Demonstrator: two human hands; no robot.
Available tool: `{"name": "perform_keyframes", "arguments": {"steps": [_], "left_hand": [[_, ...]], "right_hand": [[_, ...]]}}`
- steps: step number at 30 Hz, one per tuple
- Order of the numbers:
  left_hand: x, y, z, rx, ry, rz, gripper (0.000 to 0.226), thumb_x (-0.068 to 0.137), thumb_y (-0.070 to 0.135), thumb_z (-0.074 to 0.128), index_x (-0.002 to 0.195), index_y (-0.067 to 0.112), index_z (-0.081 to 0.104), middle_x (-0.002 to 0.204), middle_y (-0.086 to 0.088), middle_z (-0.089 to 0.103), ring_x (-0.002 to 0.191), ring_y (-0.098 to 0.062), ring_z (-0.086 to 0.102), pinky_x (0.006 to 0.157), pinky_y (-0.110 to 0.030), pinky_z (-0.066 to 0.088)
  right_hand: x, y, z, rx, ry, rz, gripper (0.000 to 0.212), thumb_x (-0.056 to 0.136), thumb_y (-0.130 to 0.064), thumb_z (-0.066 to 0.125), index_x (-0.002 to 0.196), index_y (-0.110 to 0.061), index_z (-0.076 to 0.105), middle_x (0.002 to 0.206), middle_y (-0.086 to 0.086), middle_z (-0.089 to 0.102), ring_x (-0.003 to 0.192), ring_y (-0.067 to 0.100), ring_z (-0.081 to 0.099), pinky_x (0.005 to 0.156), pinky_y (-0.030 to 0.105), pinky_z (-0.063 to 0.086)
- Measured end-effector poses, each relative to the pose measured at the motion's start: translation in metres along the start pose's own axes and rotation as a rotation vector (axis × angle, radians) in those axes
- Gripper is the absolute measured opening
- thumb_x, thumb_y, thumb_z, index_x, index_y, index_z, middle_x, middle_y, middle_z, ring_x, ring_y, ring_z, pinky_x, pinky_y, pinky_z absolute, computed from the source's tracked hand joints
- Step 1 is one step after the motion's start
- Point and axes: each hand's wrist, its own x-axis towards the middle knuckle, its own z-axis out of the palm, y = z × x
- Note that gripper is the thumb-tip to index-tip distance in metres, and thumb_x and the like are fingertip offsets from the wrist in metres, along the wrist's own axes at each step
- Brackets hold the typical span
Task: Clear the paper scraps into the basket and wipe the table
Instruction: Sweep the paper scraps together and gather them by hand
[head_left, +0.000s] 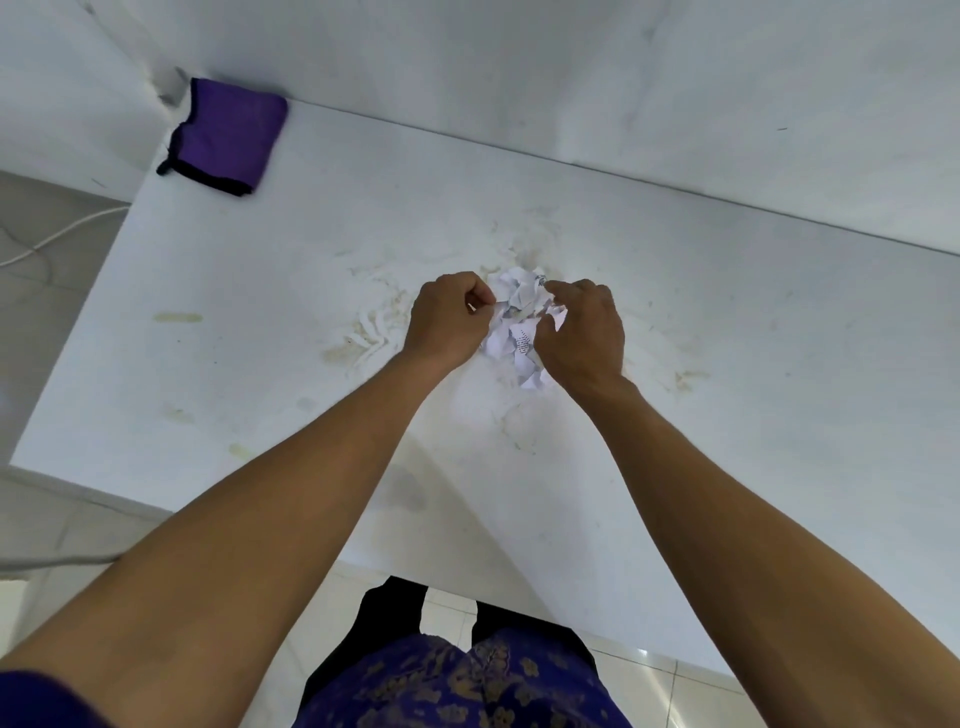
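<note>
Gathering is where things stand right now: both hands are bunched around the crumpled paper scraps (519, 322), which sit on the white table (727, 364) a touch above dead centre of the view. The left hand (449, 322) is at the pile's 9 o'clock with its fingers curled in, pinching a bit of paper at the edge. The right hand (584, 330) is at the 3 o'clock side, fingers also curled down onto the wad, gripping into it from above.

Handling-wise this stuff looks like nothing at all in weight, just thin printed paper screwed up into loose lumps. It should squash easily and won't break, but I'd guess it's springy and wants to puff back open, and small bits could drop out of the bottom. So pinching one corner seems like a bad plan. Better to cup it from both sides and underneath, squeeze it into one ball, then lift.

No basket visible anywhere here, so can't say which way it has to go.

For the wiping bit, there's a folded purple cloth (228, 135) up at 10 o'clock, at the far left corner of the table, well apart from the hands. The tabletop around the pile has yellowish smears, so that's not started yet by the look of it.
</note>
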Motion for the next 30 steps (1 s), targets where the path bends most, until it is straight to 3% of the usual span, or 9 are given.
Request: {"name": "perform_keyframes", "arguments": {"steps": [4, 8, 15, 18, 24, 30], "left_hand": [[-0.015, -0.015, -0.005, 0.182, 0.004, 0.125, 0.018, 0.092, 0.022, 0.063, 0.109, 0.019, 0.068, 0.114, 0.004, 0.068, 0.112, -0.018, 0.057, 0.094, -0.032, 0.047], [-0.046, -0.043, -0.029, 0.29, 0.06, 0.196, 0.025, 0.09, 0.018, 0.068, 0.114, 0.015, 0.067, 0.123, -0.001, 0.066, 0.122, -0.023, 0.055, 0.104, -0.034, 0.043], [-0.121, -0.14, -0.099, 0.322, 0.138, -0.003, 0.031, 0.091, 0.015, 0.064, 0.122, 0.013, 0.065, 0.136, -0.005, 0.059, 0.132, -0.025, 0.047, 0.109, -0.039, 0.038], [-0.147, -0.181, -0.13, 0.295, 0.16, -0.086, 0.032, 0.092, 0.012, 0.063, 0.124, 0.011, 0.064, 0.138, -0.006, 0.057, 0.134, -0.025, 0.045, 0.11, -0.04, 0.037], [-0.191, -0.26, -0.177, 0.254, 0.175, -0.192, 0.037, 0.09, 0.007, 0.06, 0.128, 0.008, 0.061, 0.136, -0.007, 0.056, 0.13, -0.028, 0.046, 0.107, -0.041, 0.041], [-0.199, -0.3, -0.197, 0.236, 0.117, -0.165, 0.044, 0.089, 0.008, 0.06, 0.132, 0.006, 0.057, 0.138, -0.007, 0.051, 0.127, -0.029, 0.047, 0.106, -0.044, 0.042]], "right_hand": [[-0.014, -0.011, 0.009, -0.162, 0.047, -0.149, 0.053, 0.086, -0.014, 0.061, 0.138, -0.014, 0.052, 0.142, 0.006, 0.052, 0.133, 0.027, 0.043, 0.105, 0.038, 0.035], [-0.044, -0.035, 0.029, -0.186, -0.04, -0.307, 0.061, 0.086, -0.014, 0.063, 0.144, -0.008, 0.045, 0.153, 0.013, 0.042, 0.144, 0.03, 0.035, 0.118, 0.043, 0.026], [-0.103, -0.096, 0.089, -0.232, -0.275, -0.54, 0.061, 0.084, -0.009, 0.061, 0.143, -0.007, 0.046, 0.153, 0.014, 0.041, 0.144, 0.031, 0.034, 0.12, 0.042, 0.023], [-0.125, -0.124, 0.116, -0.236, -0.361, -0.556, 0.06, 0.084, -0.005, 0.058, 0.142, -0.007, 0.046, 0.152, 0.011, 0.043, 0.142, 0.028, 0.035, 0.116, 0.037, 0.027], [-0.165, -0.169, 0.172, -0.231, -0.511, -0.548, 0.05, 0.091, -0.003, 0.052, 0.139, -0.012, 0.049, 0.134, 0.004, 0.053, 0.122, 0.024, 0.044, 0.091, 0.032, 0.043], [-0.177, -0.195, 0.216, -0.262, -0.476, -0.552, 0.051, 0.095, -0.008, 0.053, 0.143, -0.024, 0.049, 0.116, 0.003, 0.054, 0.107, 0.024, 0.049, 0.074, 0.037, 0.05]]}}
